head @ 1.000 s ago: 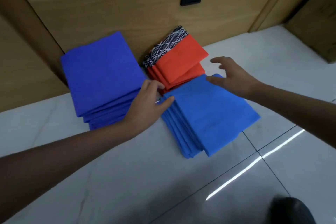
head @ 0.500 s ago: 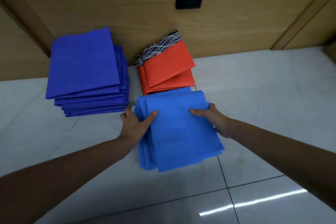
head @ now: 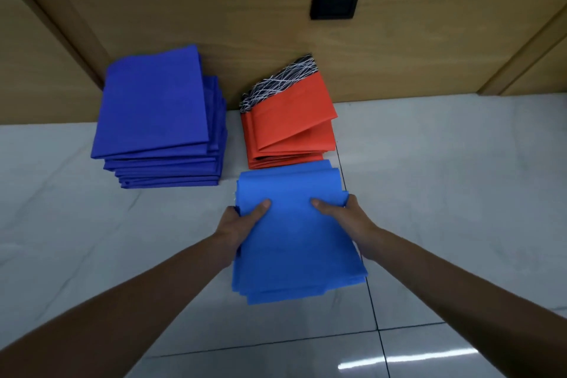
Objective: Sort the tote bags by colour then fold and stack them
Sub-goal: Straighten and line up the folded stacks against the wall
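Three stacks of folded tote bags are in view over the white tiled floor (head: 460, 193). Your left hand (head: 239, 224) and right hand (head: 346, 218) clamp the light blue stack (head: 294, 239) by its side edges, thumbs on top, other fingers hidden beneath. Whether it rests on the tiles cannot be told. Its far edge meets the orange stack (head: 291, 123), whose top bag shows one black-and-white scribble band (head: 282, 80). The dark blue stack (head: 153, 107) sits left, against the wooden panel (head: 245, 9). Bags per stack overlap too closely to count. One black wall plate (head: 333, 7) is too dark to read.

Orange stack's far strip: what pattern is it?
The strip is black with tangled white lines, head view.
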`<state>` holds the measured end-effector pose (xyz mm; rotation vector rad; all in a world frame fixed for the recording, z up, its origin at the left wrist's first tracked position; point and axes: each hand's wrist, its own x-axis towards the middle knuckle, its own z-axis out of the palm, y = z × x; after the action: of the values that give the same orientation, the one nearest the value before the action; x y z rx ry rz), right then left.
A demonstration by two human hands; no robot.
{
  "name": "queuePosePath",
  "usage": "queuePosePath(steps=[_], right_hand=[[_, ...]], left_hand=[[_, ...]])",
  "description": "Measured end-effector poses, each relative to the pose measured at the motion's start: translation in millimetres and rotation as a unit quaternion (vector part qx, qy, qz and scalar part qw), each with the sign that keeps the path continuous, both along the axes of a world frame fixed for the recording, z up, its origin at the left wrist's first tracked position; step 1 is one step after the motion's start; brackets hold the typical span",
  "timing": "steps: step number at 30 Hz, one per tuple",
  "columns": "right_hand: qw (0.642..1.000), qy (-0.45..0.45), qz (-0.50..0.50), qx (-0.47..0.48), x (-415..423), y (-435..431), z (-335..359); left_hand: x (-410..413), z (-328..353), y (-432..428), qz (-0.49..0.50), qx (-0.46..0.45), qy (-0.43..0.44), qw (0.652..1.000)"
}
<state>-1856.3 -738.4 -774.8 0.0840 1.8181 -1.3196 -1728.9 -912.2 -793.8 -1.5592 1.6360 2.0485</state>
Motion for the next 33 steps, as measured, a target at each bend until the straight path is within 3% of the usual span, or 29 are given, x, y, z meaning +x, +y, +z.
queuePosePath(steps=[5, 11, 16, 19, 23, 26, 29, 31, 33], right_hand=[[0.998, 0.018, -0.050, 0.024, 0, 20, -2], [0.994, 0.000, -0.103, 0.029, -13, 58, 6], [0.989, 0.008, -0.148, 0.023, -40, 88, 8], [0.992, 0.019, -0.126, 0.009, -64, 114, 12], [0.990, 0.026, -0.135, 0.020, -108, 136, 8], [0.988, 0.023, -0.149, 0.031, -143, 133, 1], [0.989, 0.017, -0.143, 0.026, -169, 120, -6], [0.991, 0.010, -0.132, 0.015, -178, 111, -10], [0.992, -0.002, -0.127, 0.003, -182, 105, -12]], left_hand=[[-13, -14, 25, -0.033, -0.098, 0.019, 0.994], [-47, -8, 44, -0.098, -0.077, 0.045, 0.991], [-84, -3, 75, -0.094, -0.057, 0.124, 0.986], [-106, 2, 101, -0.109, -0.013, 0.142, 0.984], [-145, 1, 124, -0.130, -0.035, 0.164, 0.977], [-179, -3, 123, -0.171, -0.131, 0.124, 0.969], [-190, 15, 123, -0.195, -0.295, 0.068, 0.933], [-178, 33, 124, -0.188, -0.425, 0.074, 0.882], [-160, 52, 118, -0.174, -0.582, 0.142, 0.782]])
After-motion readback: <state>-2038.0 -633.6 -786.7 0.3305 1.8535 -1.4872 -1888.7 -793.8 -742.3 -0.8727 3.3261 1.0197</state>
